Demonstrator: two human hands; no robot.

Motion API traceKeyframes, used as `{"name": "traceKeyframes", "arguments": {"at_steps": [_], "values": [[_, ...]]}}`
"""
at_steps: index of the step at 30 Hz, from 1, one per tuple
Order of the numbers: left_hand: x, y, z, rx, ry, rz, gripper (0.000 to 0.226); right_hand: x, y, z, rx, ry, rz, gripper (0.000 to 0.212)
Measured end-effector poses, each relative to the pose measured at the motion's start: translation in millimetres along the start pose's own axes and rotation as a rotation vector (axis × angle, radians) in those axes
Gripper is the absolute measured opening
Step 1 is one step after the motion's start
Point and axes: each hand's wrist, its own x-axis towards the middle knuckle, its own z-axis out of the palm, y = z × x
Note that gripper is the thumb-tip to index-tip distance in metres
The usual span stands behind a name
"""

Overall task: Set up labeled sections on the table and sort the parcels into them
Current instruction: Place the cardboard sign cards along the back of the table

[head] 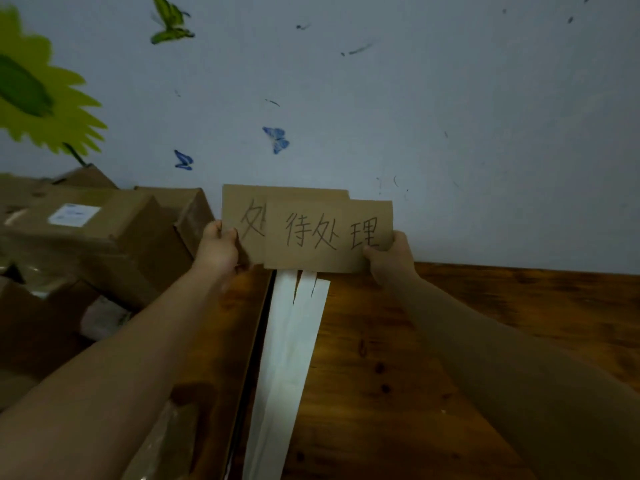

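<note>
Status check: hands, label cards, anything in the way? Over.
Left hand grips rear cardboard sign; right hand grips front cardboard sign reading 待处理. Both overlapped, upright by wall. White paper strips on table below; parcels stacked left.

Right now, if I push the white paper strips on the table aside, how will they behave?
The white paper strips look thin and long, so probably floppy and very light. They overlap loosely on the table, so a push would likely fan them apart.

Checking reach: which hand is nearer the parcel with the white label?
Left. The left hand grips the cardboard signs at their left edge, close to the parcel; the right hand grips their opposite edge, farther off.
</note>
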Motion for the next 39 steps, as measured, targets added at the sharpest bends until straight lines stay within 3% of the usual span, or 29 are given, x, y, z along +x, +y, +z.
{"name": "traceKeyframes", "arguments": {"at_steps": [7,10,14,17,20,22,26,29,33,39], "values": [[21,-4,-45,0.130,0.105,0.087,0.016,13,40,-25,-0.139,-0.112,0.276,0.049],[24,-7,-49,0.170,0.165,0.161,0.021,18,57,-29,-0.228,-0.101,0.308,0.053],[28,-11,-48,0.103,0.141,0.127,0.017,26,69,-22,-0.335,-0.056,0.348,0.063],[30,-19,-46,0.082,0.081,0.076,0.018,20,75,-14,-0.717,-0.057,0.169,0.080],[28,-27,-38,0.081,0.039,0.049,0.021,8,93,0,-1.175,-0.426,-0.216,0.059],[24,-30,-31,0.075,0.037,0.046,0.028,6,107,8,-1.273,-0.593,-0.235,0.063],[20,-35,-21,0.036,0.027,0.039,0.019,20,113,18,-1.281,-0.603,-0.205,0.071],[12,-37,-14,0.023,0.022,0.028,0.020,25,92,26,-1.048,-0.541,-0.128,0.061],[-7,-35,5,0.071,-0.012,0.025,0.024,15,43,25,-0.046,-0.402,0.036,0.050],[-44,-21,46,0.009,-0.082,0.038,0.016,4,9,-39,0.076,-0.264,-0.067,0.046]]}}
